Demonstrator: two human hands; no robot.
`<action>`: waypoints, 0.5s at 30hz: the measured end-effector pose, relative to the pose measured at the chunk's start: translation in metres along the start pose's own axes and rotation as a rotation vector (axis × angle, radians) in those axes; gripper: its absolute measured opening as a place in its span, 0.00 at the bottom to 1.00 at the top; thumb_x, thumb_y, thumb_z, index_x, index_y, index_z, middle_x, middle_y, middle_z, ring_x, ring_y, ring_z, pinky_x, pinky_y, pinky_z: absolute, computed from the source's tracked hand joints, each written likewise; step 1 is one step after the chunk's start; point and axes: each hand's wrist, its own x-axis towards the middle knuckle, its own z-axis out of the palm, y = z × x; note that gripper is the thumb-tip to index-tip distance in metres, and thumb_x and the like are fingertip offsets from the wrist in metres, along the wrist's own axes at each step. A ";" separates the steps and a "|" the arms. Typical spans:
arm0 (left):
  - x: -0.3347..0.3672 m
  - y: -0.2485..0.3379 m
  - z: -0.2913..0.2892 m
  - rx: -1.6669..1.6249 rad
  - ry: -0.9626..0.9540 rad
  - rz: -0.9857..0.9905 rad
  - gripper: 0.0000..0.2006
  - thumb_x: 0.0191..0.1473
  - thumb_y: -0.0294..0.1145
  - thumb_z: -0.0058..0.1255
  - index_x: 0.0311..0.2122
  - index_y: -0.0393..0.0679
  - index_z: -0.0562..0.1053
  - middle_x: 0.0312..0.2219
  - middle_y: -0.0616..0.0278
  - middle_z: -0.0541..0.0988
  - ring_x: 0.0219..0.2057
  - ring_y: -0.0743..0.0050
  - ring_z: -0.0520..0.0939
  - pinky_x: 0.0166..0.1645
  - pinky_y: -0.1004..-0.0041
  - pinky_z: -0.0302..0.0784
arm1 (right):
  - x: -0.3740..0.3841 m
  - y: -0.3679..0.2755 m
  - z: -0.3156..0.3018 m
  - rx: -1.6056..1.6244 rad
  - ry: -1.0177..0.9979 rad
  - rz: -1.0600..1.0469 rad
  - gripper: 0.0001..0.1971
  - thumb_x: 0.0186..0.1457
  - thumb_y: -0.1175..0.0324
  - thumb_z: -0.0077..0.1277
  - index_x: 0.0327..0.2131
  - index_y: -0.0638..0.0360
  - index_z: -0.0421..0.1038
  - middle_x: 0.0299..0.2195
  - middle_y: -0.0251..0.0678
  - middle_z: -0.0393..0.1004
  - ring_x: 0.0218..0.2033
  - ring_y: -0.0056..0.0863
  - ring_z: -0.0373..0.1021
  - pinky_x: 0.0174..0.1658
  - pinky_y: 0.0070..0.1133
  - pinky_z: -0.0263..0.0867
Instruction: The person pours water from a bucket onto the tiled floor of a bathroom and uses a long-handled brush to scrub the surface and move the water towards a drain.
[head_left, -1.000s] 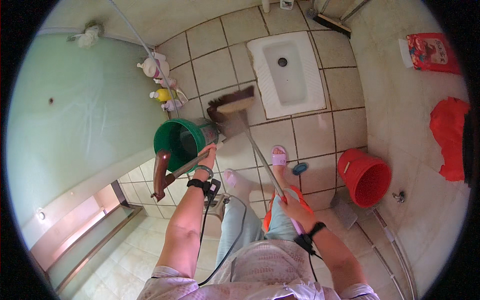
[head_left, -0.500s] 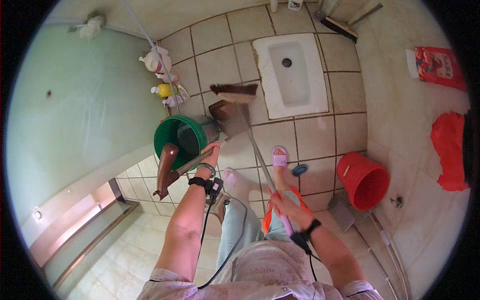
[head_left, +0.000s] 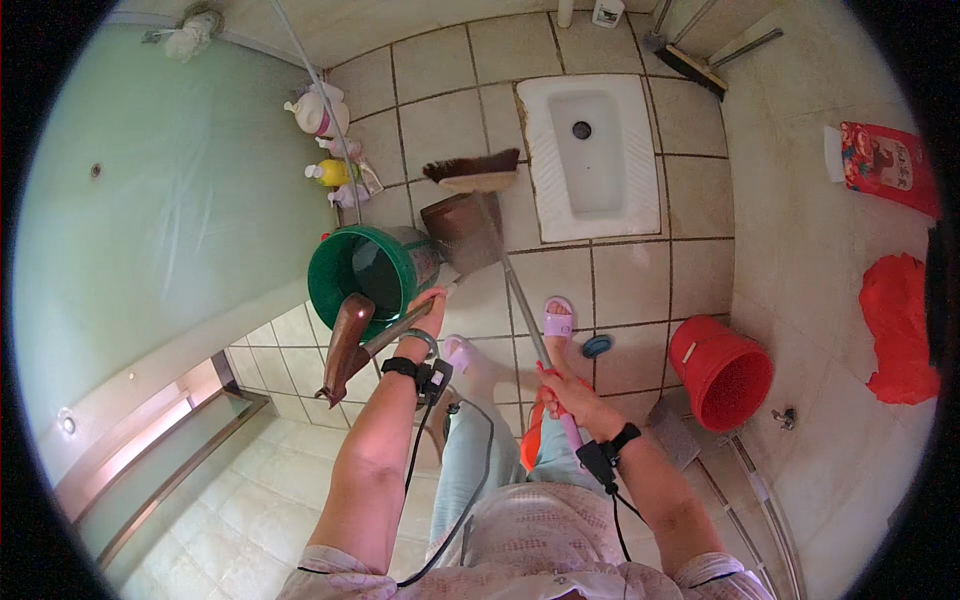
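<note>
A pale green wall [head_left: 150, 220] fills the left side, with a few small bottles [head_left: 330, 150] standing on the tiled floor [head_left: 640, 280] at its foot. Just right of them sits a green bucket [head_left: 365, 270]. The left hand [head_left: 428, 310] is closed around the long handle of a brown dustpan [head_left: 462, 232]; the pan's scoop rests on the floor just beside the bucket's rim, while the handle's wide end [head_left: 345, 345] juts back toward the lower left. Touching the far edge of the scoop is the head of a broom [head_left: 474, 172], its dark bristles lying across the tiles. The broom's thin shaft runs down and to the right, past a foot in a pink sandal [head_left: 558, 318], into the right hand [head_left: 568, 392], whose fingers wrap it tightly near an orange grip. Beyond the broom head, a white squat toilet pan [head_left: 585, 155] is set into the floor. Further right, a red bucket [head_left: 722, 372] lies tipped on its side, a second brush [head_left: 690, 62] leans in the far corner, and a red bag [head_left: 900, 325] sits by the right wall.
</note>
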 end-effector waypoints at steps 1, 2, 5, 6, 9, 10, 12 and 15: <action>-0.001 0.007 0.003 -0.020 -0.001 -0.008 0.12 0.51 0.37 0.49 0.36 0.41 0.76 0.34 0.58 0.79 0.38 0.67 0.77 0.46 0.72 0.70 | 0.004 -0.006 0.000 0.076 0.044 0.051 0.11 0.60 0.56 0.38 0.32 0.53 0.58 0.13 0.24 0.60 0.10 0.15 0.57 0.13 0.16 0.54; -0.003 0.006 0.002 -0.036 0.004 -0.020 0.13 0.51 0.37 0.50 0.37 0.41 0.76 0.34 0.61 0.79 0.38 0.72 0.76 0.47 0.73 0.69 | -0.004 0.005 -0.003 0.071 0.047 0.058 0.11 0.60 0.56 0.38 0.32 0.53 0.58 0.13 0.24 0.60 0.10 0.15 0.57 0.13 0.16 0.54; -0.002 0.002 -0.002 -0.079 0.020 -0.012 0.13 0.51 0.37 0.50 0.38 0.40 0.76 0.35 0.61 0.79 0.39 0.72 0.76 0.47 0.74 0.69 | -0.055 0.044 -0.006 0.132 -0.069 0.150 0.12 0.59 0.55 0.40 0.32 0.51 0.57 0.14 0.22 0.56 0.11 0.14 0.54 0.14 0.15 0.52; 0.000 -0.003 -0.007 -0.081 0.029 -0.016 0.13 0.51 0.37 0.50 0.38 0.40 0.76 0.35 0.61 0.79 0.39 0.72 0.76 0.47 0.74 0.69 | -0.080 0.042 0.004 0.237 -0.077 0.294 0.12 0.58 0.54 0.41 0.31 0.51 0.58 0.14 0.22 0.57 0.11 0.14 0.54 0.15 0.15 0.52; -0.003 -0.002 -0.005 -0.076 0.000 -0.006 0.12 0.51 0.35 0.49 0.36 0.39 0.76 0.35 0.60 0.79 0.39 0.70 0.76 0.48 0.73 0.68 | -0.093 0.024 0.019 0.322 -0.035 0.416 0.12 0.58 0.55 0.42 0.30 0.51 0.59 0.15 0.23 0.59 0.12 0.15 0.54 0.15 0.15 0.52; -0.002 0.000 -0.006 -0.077 0.002 -0.007 0.12 0.51 0.35 0.49 0.36 0.39 0.76 0.35 0.60 0.79 0.39 0.70 0.76 0.48 0.73 0.68 | -0.085 0.014 0.024 0.288 -0.015 0.393 0.12 0.57 0.55 0.42 0.30 0.51 0.60 0.15 0.24 0.61 0.12 0.15 0.55 0.15 0.15 0.52; -0.001 0.003 0.000 -0.059 -0.007 -0.031 0.11 0.51 0.34 0.48 0.36 0.40 0.76 0.35 0.60 0.79 0.39 0.70 0.77 0.48 0.74 0.69 | -0.041 0.025 0.006 0.217 -0.015 0.252 0.11 0.57 0.56 0.43 0.30 0.52 0.61 0.16 0.25 0.62 0.12 0.15 0.56 0.15 0.15 0.53; 0.001 -0.009 -0.003 -0.017 0.033 0.046 0.11 0.51 0.34 0.48 0.35 0.39 0.76 0.35 0.59 0.79 0.39 0.70 0.77 0.48 0.74 0.69 | 0.016 -0.002 0.002 0.015 0.073 0.026 0.09 0.55 0.60 0.46 0.33 0.54 0.62 0.18 0.26 0.63 0.14 0.14 0.58 0.17 0.16 0.56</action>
